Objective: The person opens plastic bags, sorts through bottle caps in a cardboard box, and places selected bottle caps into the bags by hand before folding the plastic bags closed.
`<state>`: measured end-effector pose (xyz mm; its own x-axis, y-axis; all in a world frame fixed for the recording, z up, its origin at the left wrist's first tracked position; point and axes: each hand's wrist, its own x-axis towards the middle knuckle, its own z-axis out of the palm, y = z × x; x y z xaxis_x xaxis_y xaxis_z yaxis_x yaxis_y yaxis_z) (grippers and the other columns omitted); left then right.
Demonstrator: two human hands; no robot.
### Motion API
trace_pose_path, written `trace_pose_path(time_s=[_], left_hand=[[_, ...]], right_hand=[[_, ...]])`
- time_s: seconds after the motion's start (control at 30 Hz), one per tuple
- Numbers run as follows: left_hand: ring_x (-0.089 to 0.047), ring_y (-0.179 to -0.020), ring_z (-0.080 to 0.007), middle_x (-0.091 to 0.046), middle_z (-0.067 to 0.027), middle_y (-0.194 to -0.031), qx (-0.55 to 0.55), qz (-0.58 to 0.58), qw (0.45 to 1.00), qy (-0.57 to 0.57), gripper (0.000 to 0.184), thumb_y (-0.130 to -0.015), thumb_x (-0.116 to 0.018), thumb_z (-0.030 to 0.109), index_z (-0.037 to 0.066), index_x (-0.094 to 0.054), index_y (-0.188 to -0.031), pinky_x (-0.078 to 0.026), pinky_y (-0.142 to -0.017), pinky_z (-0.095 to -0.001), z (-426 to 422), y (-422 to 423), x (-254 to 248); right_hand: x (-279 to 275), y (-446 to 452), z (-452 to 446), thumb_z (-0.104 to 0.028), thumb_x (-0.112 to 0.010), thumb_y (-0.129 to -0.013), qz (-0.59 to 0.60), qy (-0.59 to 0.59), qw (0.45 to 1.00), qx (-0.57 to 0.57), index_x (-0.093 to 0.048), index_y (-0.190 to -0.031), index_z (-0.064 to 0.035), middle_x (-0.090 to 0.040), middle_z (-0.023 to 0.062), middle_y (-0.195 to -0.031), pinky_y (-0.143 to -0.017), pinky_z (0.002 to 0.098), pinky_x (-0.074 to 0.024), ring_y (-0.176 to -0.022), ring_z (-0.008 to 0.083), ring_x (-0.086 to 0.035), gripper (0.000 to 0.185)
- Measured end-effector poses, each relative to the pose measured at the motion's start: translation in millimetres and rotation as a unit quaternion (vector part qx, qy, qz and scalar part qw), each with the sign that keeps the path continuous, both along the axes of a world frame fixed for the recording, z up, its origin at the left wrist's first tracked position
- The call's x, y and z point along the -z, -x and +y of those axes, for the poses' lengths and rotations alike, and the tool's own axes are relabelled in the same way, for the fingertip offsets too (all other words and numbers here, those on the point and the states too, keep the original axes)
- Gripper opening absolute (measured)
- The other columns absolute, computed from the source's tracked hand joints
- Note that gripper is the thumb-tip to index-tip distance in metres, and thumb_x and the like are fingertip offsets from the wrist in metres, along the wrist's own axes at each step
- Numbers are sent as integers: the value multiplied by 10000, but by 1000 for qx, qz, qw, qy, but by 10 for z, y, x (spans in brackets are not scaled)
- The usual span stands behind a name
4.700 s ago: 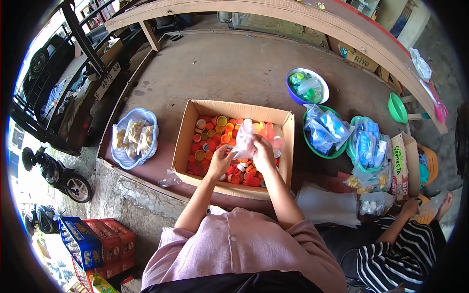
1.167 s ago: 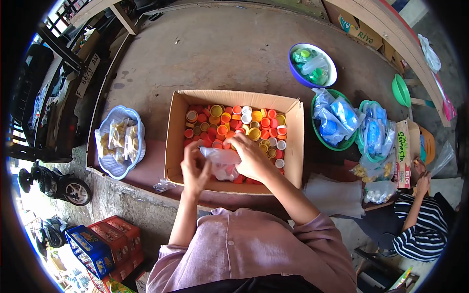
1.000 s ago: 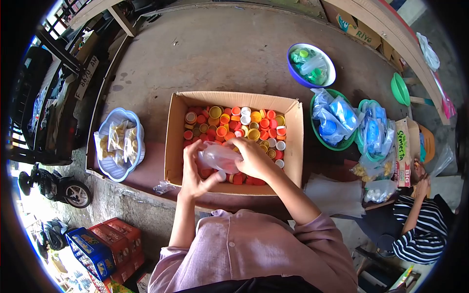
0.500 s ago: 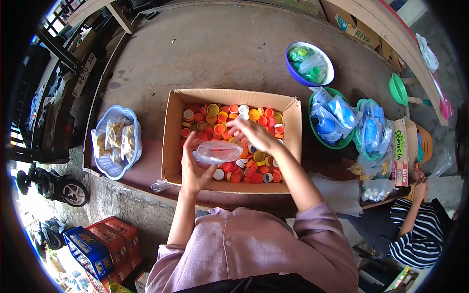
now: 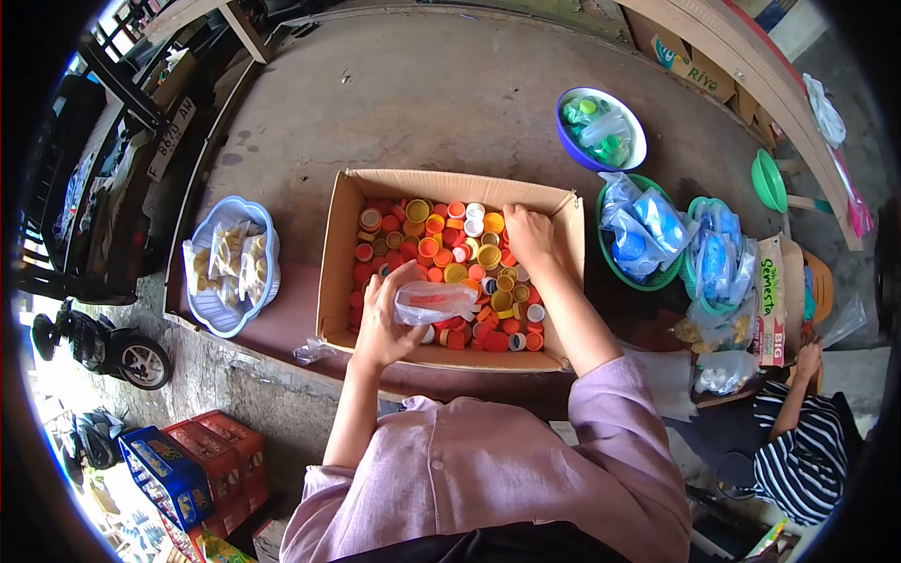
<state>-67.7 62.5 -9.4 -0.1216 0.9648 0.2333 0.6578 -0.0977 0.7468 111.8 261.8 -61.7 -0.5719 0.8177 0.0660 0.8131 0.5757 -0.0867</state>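
A cardboard box (image 5: 450, 358) full of red, orange, yellow and white bottle caps (image 5: 455, 272) stands in front of me. My left hand (image 5: 383, 314) holds a clear plastic bag (image 5: 436, 302) over the box's left half, its fingers and thumb round the bag. Something reddish shows through the plastic, but I cannot tell whether it is inside the bag or beneath. My right hand (image 5: 528, 235) reaches into the box near its back right corner. Its fingers are curled down at the caps there, and the fingertips are hidden.
On the left sits a pale blue basket (image 5: 273, 272) of small filled bags. A purple-rimmed bowl (image 5: 640, 141) and green baskets (image 5: 601, 239) of bagged caps stand to the right. Beyond them are a cardboard piece (image 5: 770, 272) and another person in a striped sleeve (image 5: 798, 460).
My right hand has moved from beside the bag to the right, down to the caps near the box's back right corner. My left hand keeps the bag over the box.
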Motion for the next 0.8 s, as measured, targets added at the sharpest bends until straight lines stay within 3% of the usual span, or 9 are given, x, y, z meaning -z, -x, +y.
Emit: trace_pose_path(time_s=[0.23,0.3,0.47,0.53,0.57,0.6,0.7,0.73,0.8], left_hand=[[-473,-1034,-291,-552,-112,-1042,14,19,998,55,688,-512,-656,142,48,-450,-1162,-248,-996,-428,15,-15,-57],[-464,-985,-300,-554,-111,-1010,22,44,999,5,657,-483,-675,156,39,-496,-1105,-295,-937,-434,19,-15,-17],[-463,-980,-304,-541,-112,-1010,18,25,1000,-5,627,-495,-666,156,37,-509,-1090,-285,-956,-444,22,-18,-26],[-462,-979,-304,-539,-111,-1006,18,23,1000,-12,624,-498,-664,159,37,-508,-1090,-285,-955,-446,14,-7,-25],[-462,-973,-304,-537,-111,-999,20,25,999,-20,620,-500,-662,163,39,-509,-1089,-290,-949,-443,12,-3,-26],[-462,-966,-304,-535,-112,-992,23,28,999,-29,616,-502,-660,166,41,-510,-1087,-294,-943,-439,10,-1,-27],[-459,-956,-302,-531,-113,-980,20,17,999,-19,608,-507,-659,172,47,-513,-1084,-304,-925,-428,15,0,-31],[-459,-956,-302,-531,-113,-980,20,16,999,-19,608,-507,-659,172,47,-513,-1084,-304,-925,-428,16,1,-29],[-455,-956,-307,-529,-119,-973,18,17,999,-29,608,-508,-660,173,59,-513,-1086,-311,-910,-415,9,3,-20]], right_hand=[[-91,-27,-122,-38,-504,-702,-9,-149,989,-1,-555,-761,-30,-555,134,-809,-600,393,-478,-675,276,-596,78],[-16,-35,-80,-52,-529,-699,-8,-141,990,1,-553,-753,-36,-556,129,-802,-607,393,-474,-675,272,-593,62],[-37,-100,-30,-61,-608,-685,51,-68,996,17,-562,-796,-37,-577,130,-836,-646,363,-480,-724,261,-599,123],[-120,-143,-110,-51,-612,-695,273,59,957,82,-565,-872,-28,-605,129,-867,-680,314,-480,-830,210,-595,185],[-95,-157,-87,-48,-650,-692,363,125,921,60,-534,-936,-11,-602,129,-932,-719,305,-483,-844,201,-591,272],[-75,-191,-99,-48,-650,-692,363,125,922,61,-534,-936,-11,-602,129,-932,-719,305,-483,-844,201,-591,272],[-220,-271,-263,-83,-674,-697,543,264,792,94,-545,-936,-23,-581,72,-939,-793,309,-450,-884,169,-557,278],[-359,-281,-378,-83,-674,-697,542,264,792,94,-545,-936,-23,-581,72,-939,-793,309,-450,-884,169,-557,278],[-621,-291,-646,-108,-671,-702,575,317,753,-38,-552,-929,-30,-576,71,-931,-875,318,-392,-960,173,-534,268]])
